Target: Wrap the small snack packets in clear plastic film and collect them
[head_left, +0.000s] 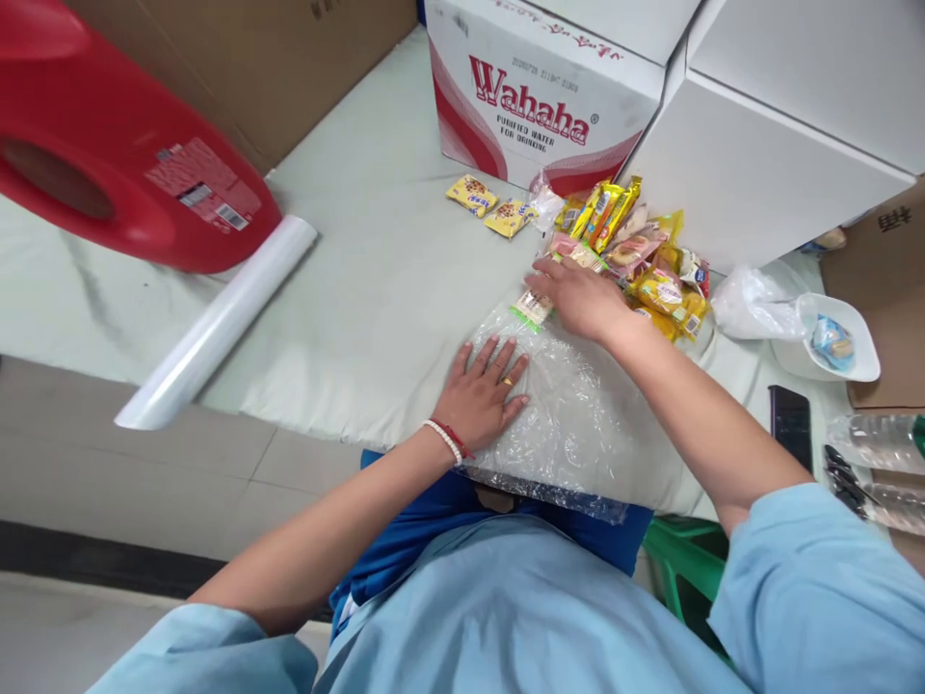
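My left hand (483,390) lies flat with fingers spread on a sheet of clear plastic wrap (578,424) spread over the table's near edge. My right hand (578,297) reaches forward, its fingers resting on a small snack packet (533,308) with a green edge at the far side of the wrap. Just beyond it lies a pile of yellow and pink snack packets (636,251). Two small yellow biscuit packets (489,204) lie apart to the left of the pile.
A roll of clear film (217,323) lies at the left beside a red plastic object (108,145). A Wahaha water carton (539,96) and white boxes (758,164) stand behind. A white dish (853,361), a phone (791,424), a bottle (878,439) sit right.
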Available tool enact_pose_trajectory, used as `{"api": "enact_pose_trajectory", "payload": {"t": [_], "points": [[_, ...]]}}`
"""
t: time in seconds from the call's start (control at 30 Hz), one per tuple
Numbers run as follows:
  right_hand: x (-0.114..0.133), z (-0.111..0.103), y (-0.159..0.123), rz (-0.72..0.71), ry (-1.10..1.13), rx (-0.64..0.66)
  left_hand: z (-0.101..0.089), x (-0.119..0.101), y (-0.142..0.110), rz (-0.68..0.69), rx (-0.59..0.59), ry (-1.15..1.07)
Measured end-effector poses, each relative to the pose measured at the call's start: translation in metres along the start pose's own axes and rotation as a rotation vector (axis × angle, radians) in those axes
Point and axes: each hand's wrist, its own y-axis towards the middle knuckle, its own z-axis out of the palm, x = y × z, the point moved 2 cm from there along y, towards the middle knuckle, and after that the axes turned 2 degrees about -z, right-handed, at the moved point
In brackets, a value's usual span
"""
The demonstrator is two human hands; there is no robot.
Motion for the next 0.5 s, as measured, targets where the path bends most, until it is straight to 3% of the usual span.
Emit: {"api": "enact_pose_trajectory", "payload": {"t": [0.17,0.37,0.5], "points": [[-0.006,0.001,0.022,-0.21,-0.173,0.102,-0.001,0.0,0.0,0.004,-0.041,-0.056],[-0.057,-0.017,0.016,-0.106,-0.132,-0.01,-0.001,0.0,-0.001,0.003,-0.041,-0.067],[-0.085,-0.008,0.016,-0.067,-0.108,0.016,-0.002,-0.001,0.0,-0.005,-0.027,-0.056]]}}
